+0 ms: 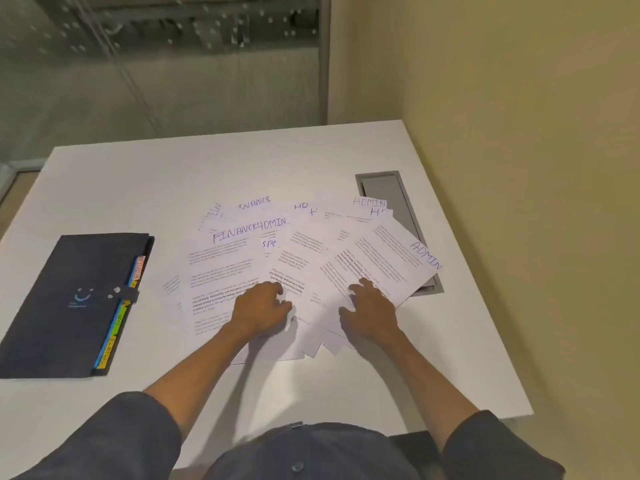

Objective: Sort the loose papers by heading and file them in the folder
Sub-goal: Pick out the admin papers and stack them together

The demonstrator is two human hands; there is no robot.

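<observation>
Nearest the lens, dark blue sleeves and shirt front (311,452), cut off by the bottom edge. Further out, left hand (260,309) resting on the fanned loose papers (304,265), fingers curled down at the edge of a sheet, seemingly pinching it, though the grip itself hidden under the knuckles. Right hand (370,311) lying flat on the right side of the fan, fingers spread and pressing the sheets. Handwritten blue headings at the sheet tops: "FINANCE" (235,232), "ADMIN" (426,255) on the rightmost tilted sheet and elsewhere, "HR" near the top, one cut to "SPO" by overlapping pages, another to "NANCE". Printed body text too blurred to read. Dark folder (74,299) closed, left of the papers and apart from them on the white table (145,181), smiley logo on the cover with small illegible wording below, coloured index tabs along its right edge, their labels unreadable. Grey cable hatch (388,188) in the tabletop partly covered by the right end of the fan.
</observation>
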